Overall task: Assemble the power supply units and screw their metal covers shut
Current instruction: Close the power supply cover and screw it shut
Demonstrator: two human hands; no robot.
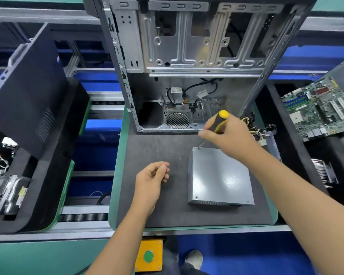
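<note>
While the right hand grips the screwdriver on the power supply unit corner screw, the left hand waits, loosely curled, empty.

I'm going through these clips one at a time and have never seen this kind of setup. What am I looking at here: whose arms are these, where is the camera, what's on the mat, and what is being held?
There is no robot: these are a person's two bare arms, seen from one wide-angle camera worn on the head, looking forward and down. The right hand grips a yellow-and-black screwdriver, its tip set at the far left corner of a closed grey metal power supply unit. The left hand hovers beside it, fingers loosely curled; whether it holds a screw cannot be told. The unit lies on a dark mat on a green-edged tray. Behind it stands an open computer case. A green circuit board sits to the right, and a dark case panel leans on a tray at the left.
</note>
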